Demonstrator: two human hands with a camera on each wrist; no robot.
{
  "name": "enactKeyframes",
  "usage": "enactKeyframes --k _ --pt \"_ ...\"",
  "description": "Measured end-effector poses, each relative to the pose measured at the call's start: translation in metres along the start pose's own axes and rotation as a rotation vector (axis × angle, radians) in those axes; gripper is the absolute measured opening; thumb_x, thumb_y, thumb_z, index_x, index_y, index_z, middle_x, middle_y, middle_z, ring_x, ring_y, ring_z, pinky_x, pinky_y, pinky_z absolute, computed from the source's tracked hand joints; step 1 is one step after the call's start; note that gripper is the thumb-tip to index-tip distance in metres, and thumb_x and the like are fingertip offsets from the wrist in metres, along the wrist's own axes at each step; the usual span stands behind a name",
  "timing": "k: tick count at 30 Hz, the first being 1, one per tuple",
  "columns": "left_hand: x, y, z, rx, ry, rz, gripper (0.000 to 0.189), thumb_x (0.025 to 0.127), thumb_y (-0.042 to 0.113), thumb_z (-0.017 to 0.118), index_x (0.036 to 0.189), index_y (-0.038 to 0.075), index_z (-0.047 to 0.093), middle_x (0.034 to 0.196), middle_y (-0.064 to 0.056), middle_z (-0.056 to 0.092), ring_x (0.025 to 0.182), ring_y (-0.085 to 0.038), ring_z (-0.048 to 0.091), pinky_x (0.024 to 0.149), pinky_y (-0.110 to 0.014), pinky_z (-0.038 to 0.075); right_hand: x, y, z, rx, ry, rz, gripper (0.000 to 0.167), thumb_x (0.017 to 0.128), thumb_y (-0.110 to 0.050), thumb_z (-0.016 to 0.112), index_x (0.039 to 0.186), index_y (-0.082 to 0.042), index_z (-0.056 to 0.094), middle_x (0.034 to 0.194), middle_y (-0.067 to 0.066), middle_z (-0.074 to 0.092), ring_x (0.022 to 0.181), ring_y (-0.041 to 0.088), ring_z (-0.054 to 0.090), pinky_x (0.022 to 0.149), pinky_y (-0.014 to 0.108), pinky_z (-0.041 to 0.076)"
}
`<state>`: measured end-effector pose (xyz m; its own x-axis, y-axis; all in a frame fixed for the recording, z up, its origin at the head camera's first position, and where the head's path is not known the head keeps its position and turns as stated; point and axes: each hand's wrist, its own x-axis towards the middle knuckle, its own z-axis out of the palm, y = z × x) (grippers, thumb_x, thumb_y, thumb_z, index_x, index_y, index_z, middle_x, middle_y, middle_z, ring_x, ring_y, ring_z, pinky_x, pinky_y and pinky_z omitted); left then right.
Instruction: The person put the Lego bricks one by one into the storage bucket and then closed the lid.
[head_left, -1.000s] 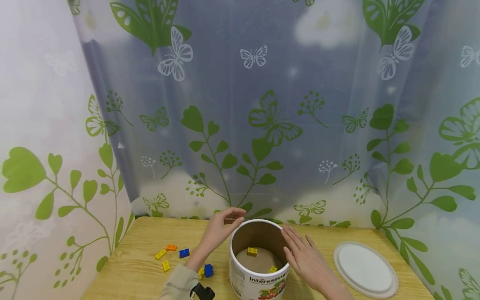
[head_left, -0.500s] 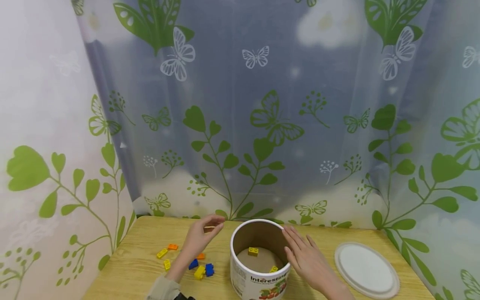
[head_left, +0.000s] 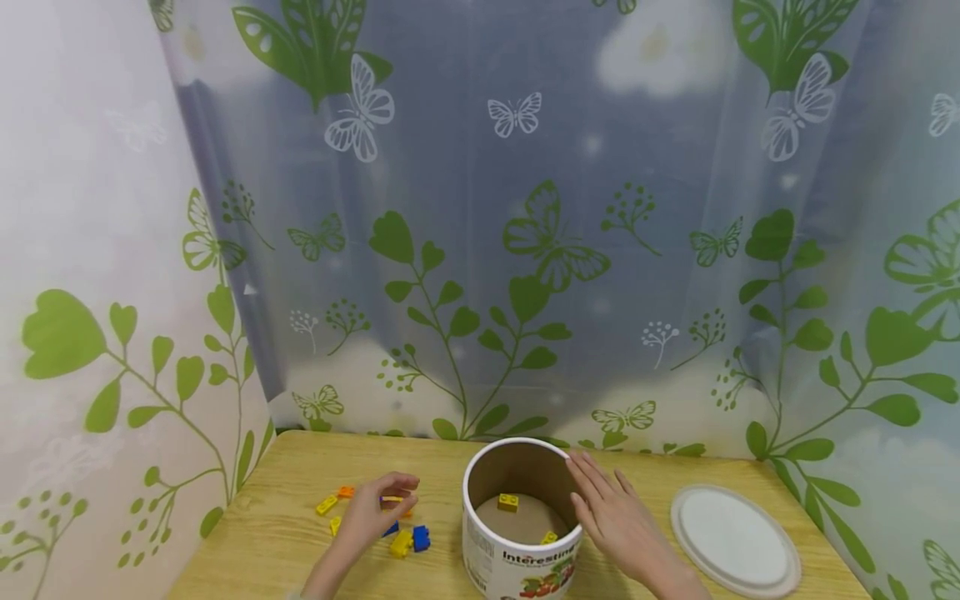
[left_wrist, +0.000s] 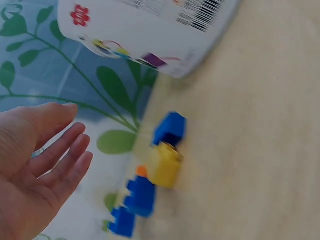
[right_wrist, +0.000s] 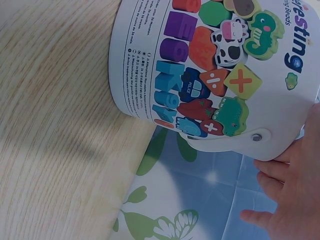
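A white cardboard bucket (head_left: 487, 550) with printed toy pictures stands on the table. Inside on its floor lie two yellow bricks, one (head_left: 507, 502) in plain sight and one (head_left: 550, 538) partly hidden by the rim. My right hand (head_left: 622, 525) rests with straight fingers against the bucket's right rim. My left hand (head_left: 375, 512) hovers over the loose bricks left of the bucket, fingers loosely bent and holding nothing. Nearest to it are a yellow brick (head_left: 402, 544) and a blue brick (head_left: 422, 538). In the left wrist view a further blue brick (left_wrist: 141, 196) sits beside the yellow one.
A round white lid (head_left: 735, 542) lies on the table right of the bucket. Farther left are an orange brick (head_left: 346, 492) and a yellow brick (head_left: 327, 505). The bucket's white handle (right_wrist: 225, 145) hangs at its side. A patterned curtain (head_left: 465, 250) rises behind the table's back edge.
My left hand has moved left and down, away from the bucket's rim to over the loose bricks. My right hand has stayed at the rim.
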<state>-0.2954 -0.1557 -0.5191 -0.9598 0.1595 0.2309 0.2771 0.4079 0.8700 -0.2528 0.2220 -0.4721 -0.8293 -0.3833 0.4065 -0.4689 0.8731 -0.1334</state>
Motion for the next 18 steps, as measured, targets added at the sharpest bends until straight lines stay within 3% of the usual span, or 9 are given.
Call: enactKeyframes --k 5,12,18 --pt "-0.013 -0.017 -0.004 0.025 -0.071 -0.023 0.025 0.09 0.004 0.076 0.113 -0.002 0.071 0.11 -0.02 0.072 0.096 -0.031 0.071 0.075 -0.031 0.062 0.0 0.0 0.0 0.002 -0.003 -0.001 0.051 0.105 -0.023 0.054 0.152 -0.006 0.045 0.159 0.009 0.041 0.146 0.029 0.039 0.113 0.063 0.034" --pt "-0.027 -0.029 -0.006 0.065 -0.129 -0.007 0.027 0.085 0.004 0.08 0.109 -0.004 0.071 0.105 -0.018 0.073 0.089 -0.029 0.07 0.069 -0.027 0.06 0.0 0.0 -0.001 0.001 -0.005 0.002 0.051 0.106 -0.025 0.053 0.152 -0.007 0.045 0.159 0.008 0.041 0.146 0.028 0.039 0.113 0.063 0.034" --pt "-0.031 -0.036 -0.004 0.139 -0.155 -0.028 0.03 0.081 0.007 0.084 0.108 0.002 0.073 0.101 -0.007 0.072 0.085 -0.019 0.067 0.067 -0.025 0.056 0.0 -0.001 -0.002 0.012 -0.017 0.009 0.051 0.106 -0.026 0.052 0.153 -0.007 0.045 0.16 0.007 0.039 0.147 0.027 0.038 0.114 0.063 0.034"
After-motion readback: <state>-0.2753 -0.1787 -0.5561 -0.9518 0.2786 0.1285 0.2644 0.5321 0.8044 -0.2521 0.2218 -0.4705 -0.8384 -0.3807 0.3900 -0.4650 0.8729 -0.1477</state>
